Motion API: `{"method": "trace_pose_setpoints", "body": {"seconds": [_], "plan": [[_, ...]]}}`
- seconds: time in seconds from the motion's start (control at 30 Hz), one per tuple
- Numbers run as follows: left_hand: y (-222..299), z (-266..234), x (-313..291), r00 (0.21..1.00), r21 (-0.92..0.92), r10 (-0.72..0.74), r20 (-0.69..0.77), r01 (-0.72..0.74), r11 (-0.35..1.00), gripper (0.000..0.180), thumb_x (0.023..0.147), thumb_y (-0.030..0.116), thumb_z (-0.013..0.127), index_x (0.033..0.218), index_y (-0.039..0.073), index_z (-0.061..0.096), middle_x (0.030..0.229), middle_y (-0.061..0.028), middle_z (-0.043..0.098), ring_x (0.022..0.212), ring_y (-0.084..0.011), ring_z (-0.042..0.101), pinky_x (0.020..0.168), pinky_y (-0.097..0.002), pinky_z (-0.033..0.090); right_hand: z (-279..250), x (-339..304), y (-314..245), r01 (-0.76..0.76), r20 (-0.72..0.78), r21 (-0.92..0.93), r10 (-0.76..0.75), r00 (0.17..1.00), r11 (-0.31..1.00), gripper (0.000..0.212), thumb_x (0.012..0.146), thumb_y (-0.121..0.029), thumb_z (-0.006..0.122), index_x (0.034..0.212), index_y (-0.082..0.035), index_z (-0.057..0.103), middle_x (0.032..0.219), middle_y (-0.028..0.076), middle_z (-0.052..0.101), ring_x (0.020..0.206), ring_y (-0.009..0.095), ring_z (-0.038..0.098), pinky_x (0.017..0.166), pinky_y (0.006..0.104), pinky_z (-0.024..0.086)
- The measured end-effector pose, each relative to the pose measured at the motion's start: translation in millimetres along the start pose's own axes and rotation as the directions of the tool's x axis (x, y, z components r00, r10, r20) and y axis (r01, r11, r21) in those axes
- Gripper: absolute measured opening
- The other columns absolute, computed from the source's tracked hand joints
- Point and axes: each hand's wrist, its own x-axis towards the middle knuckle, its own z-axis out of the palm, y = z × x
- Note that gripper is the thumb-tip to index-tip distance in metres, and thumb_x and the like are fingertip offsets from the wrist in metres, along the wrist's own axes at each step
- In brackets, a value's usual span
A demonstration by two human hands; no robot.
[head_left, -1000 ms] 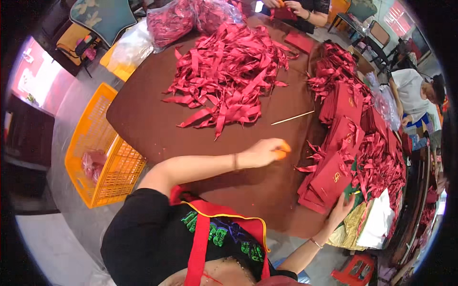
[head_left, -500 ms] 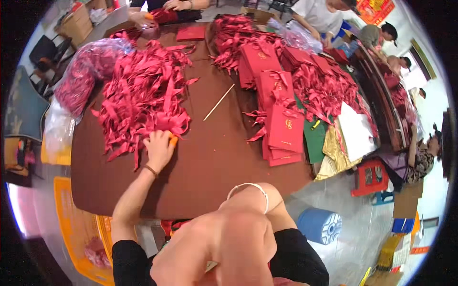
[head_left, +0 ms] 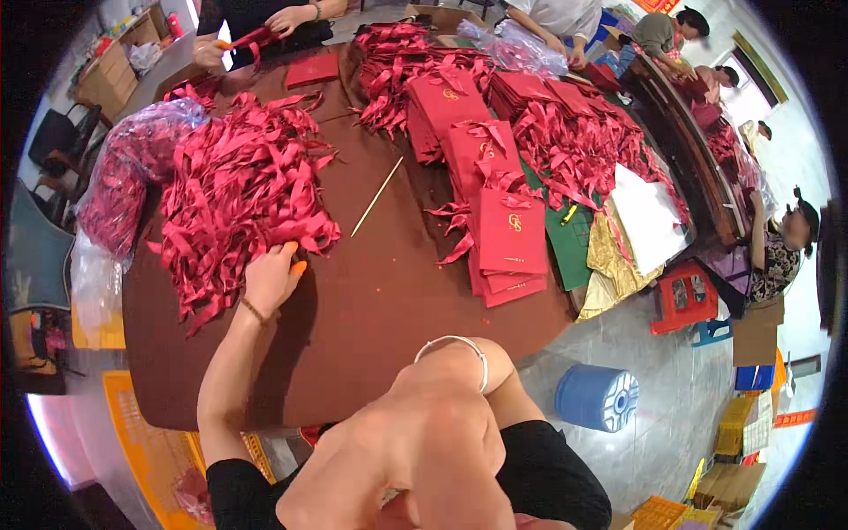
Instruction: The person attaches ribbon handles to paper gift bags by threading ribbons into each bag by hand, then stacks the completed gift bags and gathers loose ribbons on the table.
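A large heap of red ribbon pieces (head_left: 238,185) lies loose on the brown table at the left. My left hand (head_left: 272,281) is at the heap's near right edge, with orange covers on its thumb and forefinger. Those two tips are a little apart, the forefinger touching the ribbons. My right hand (head_left: 397,450) is bent up very close to the camera and looms large at the bottom. Its fingers are curled, their tips cut off by the lower edge, so whatever it holds is hidden.
Stacks of red gift bags (head_left: 512,231) and more ribbons stand at the right of the brown table (head_left: 371,327). A thin stick (head_left: 377,196) lies mid-table. Plastic-wrapped ribbons (head_left: 124,185) sit far left. Across the table a person's hands (head_left: 291,19) hold red ribbon. A blue bucket (head_left: 594,397) stands on the floor.
The view has shifted, so the table's things appear moved left. My left hand has turned slightly, showing both orange-covered fingertips apart at the heap. My right hand stays close to the camera.
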Motion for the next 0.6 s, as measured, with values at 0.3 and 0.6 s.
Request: {"method": "trace_pose_setpoints", "body": {"seconds": [0.3, 0.6], "plan": [[34, -27, -3, 0.992, -0.282, 0.059, 0.112, -0.025, 0.959, 0.03, 0.08, 0.02, 0.062, 0.108, 0.009, 0.056, 0.076, -0.0127, 0.059, 0.068, -0.0302, 0.059, 0.058, -0.0386, 0.046, -37, 19, -6, -0.18, 0.412, -0.01, 0.168, 0.896, 0.984, 0.036, 0.088, -0.02, 0.036, 0.065, -0.002, 0.056, 0.067, 0.013, 0.054, 0.052, 0.016, 0.046, 0.068, 0.0162, 0.036], [52, -7, -26, 0.981, -0.541, 0.19, -0.038, -0.18, 0.821, 0.024, 0.081, 0.005, 0.048, 0.103, 0.01, 0.058, 0.08, -0.0137, 0.06, 0.072, -0.0331, 0.059, 0.061, -0.041, 0.047, -121, 30, 84, 0.209, 0.73, -0.573, 0.378, 0.569, 0.792, 0.02, 0.075, -0.001, 0.048, 0.093, -0.003, 0.056, 0.09, 0.012, 0.056, 0.087, 0.03, 0.053, 0.076, 0.0403, 0.043]]}}
